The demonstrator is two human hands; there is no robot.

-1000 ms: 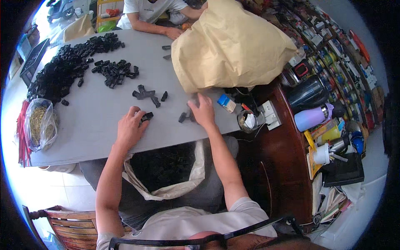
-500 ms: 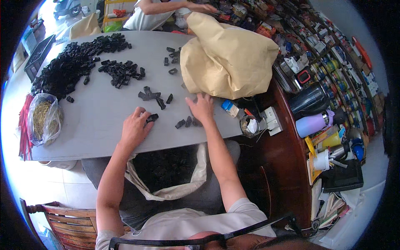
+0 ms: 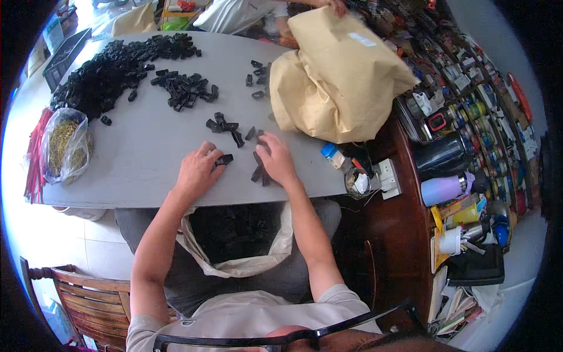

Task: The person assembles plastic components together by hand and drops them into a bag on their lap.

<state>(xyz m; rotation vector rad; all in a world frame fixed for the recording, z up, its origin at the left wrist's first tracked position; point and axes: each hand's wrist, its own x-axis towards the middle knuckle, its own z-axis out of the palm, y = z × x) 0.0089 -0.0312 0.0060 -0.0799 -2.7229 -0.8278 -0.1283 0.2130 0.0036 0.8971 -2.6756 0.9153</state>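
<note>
My left hand rests on the grey table with its thumb and fingertips closed on a small black block-like piece. To its right, my right hand has its fingers bent but apart, reaching over the tabletop. Two or three dark pieces lie beside its thumb and palm, partly covered by it. Another black piece is by its fingertips, slightly blurred. A few more black pieces lie in a cluster beyond my hands. On my lap, below the table edge, sits an open pale sack holding dark contents.
A heap of black pieces covers the far left, with a smaller pile beside it. A clear bag of golden ties sits left. A large tan paper sack stands right, a co-worker's hand at its top. A glass jar is near the right edge.
My right hand has moved left, among the loose black pieces. My left hand stays on its piece. The tan sack's top has risen and shifted right, with the co-worker's hand at it.
</note>
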